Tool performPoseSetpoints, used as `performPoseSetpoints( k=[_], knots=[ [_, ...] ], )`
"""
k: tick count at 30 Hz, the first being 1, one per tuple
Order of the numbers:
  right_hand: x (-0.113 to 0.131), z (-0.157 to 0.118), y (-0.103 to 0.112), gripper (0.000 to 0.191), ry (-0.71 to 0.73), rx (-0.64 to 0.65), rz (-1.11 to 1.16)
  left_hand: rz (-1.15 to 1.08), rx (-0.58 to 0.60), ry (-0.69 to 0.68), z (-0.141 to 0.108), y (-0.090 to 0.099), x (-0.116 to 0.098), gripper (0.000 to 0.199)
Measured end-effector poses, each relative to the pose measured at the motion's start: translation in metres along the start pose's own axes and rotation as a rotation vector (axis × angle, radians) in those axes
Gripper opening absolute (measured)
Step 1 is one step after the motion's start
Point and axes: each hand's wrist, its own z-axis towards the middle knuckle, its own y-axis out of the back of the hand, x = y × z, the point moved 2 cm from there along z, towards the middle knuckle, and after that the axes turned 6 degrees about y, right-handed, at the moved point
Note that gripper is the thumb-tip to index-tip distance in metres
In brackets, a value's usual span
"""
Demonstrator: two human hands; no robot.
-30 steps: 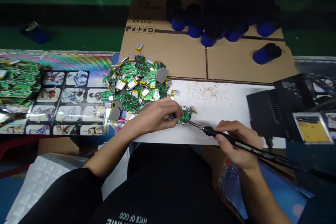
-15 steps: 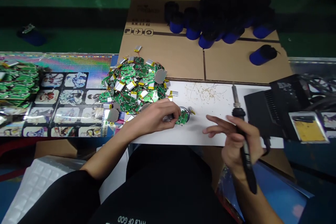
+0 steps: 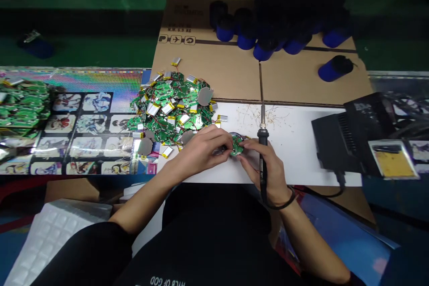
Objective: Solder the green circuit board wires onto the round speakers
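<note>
"Head view, biggest first?"

"Cardboard [image 3: 208, 65] at the back, blue-and-black cylinders [image 3: 263, 51] standing and lying on it. Nearer me, white work surface [image 3: 298, 165]."

"On that?"

"Heap of green circuit boards [image 3: 164, 91] with small silver-and-yellow cells at my left, partly over the patterned sheet [image 3: 90, 145]. Black unit [image 3: 330, 143] at my right."

"Hands? What's changed?"

"My right hand [image 3: 275, 172] swings back in from out by the black unit; its thumb and forefinger now reach the right side of the small board [image 3: 237, 146]. Same hand is clamped on the soldering iron [image 3: 263, 156], tip pointing away from me, clear of the board."

"Left?"

"My left hand [image 3: 201, 149] stays at the board's left side, fingers drawn in. Can't tell what exactly they clamp."

"So what does it mean?"

"Heat is off the board, I'd judge; fingers work it from both sides. It sits between my hands, just beside the heap. Joint's too small to read."

"Smallest?"

"Wire scraps [image 3: 268, 116] beyond the board."
</note>
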Motion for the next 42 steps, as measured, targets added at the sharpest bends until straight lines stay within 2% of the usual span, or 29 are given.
performPoseSetpoints(
  k=[4,8,15,19,22,26,27,29,32,35,38,42],
  knots=[
    [-0.003,0.007,0.008,0.041,0.028,0.027,0.03,0.036,-0.117,-0.02,-0.002,-0.008,-0.001,0.013],
    [-0.006,0.009,0.009,0.036,0.015,0.039,0.033,0.057,-0.159,-0.095,-0.004,-0.009,0.001,0.007],
    [-0.007,0.007,0.009,0.035,0.019,0.048,0.004,0.22,-0.025,-0.116,-0.003,-0.004,-0.001,0.013],
    [-0.004,0.0,0.011,0.03,-0.034,0.028,0.05,0.275,0.038,-0.118,0.001,0.0,-0.005,0.018],
    [0.001,-0.008,0.02,0.019,-0.126,-0.122,0.117,0.295,0.07,-0.107,0.004,0.002,-0.01,0.02],
    [0.008,-0.018,0.038,0.04,-0.268,-0.441,0.326,0.322,0.123,-0.088,0.009,0.003,-0.016,0.021],
    [0.01,-0.021,0.043,0.041,-0.282,-0.488,0.36,0.324,0.13,-0.083,0.01,0.004,-0.018,0.02],
    [0.013,-0.029,0.051,0.03,-0.273,-0.523,0.358,0.317,0.143,-0.065,0.012,0.005,-0.019,0.019],
    [0.016,-0.045,0.06,0.014,-0.223,-0.455,0.249,0.281,0.161,-0.032,0.014,0.006,-0.02,0.018],
    [0.018,-0.057,0.063,0.016,-0.209,-0.32,0.108,0.257,0.158,-0.015,0.015,0.006,-0.021,0.019],
    [0.02,-0.057,0.061,0.017,-0.193,-0.221,0.031,0.257,0.148,0.012,0.015,0.005,-0.023,0.016],
    [0.019,-0.048,0.059,0.013,-0.144,-0.217,0.007,0.267,0.13,0.046,0.014,0.002,-0.024,0.014]
  ],
)
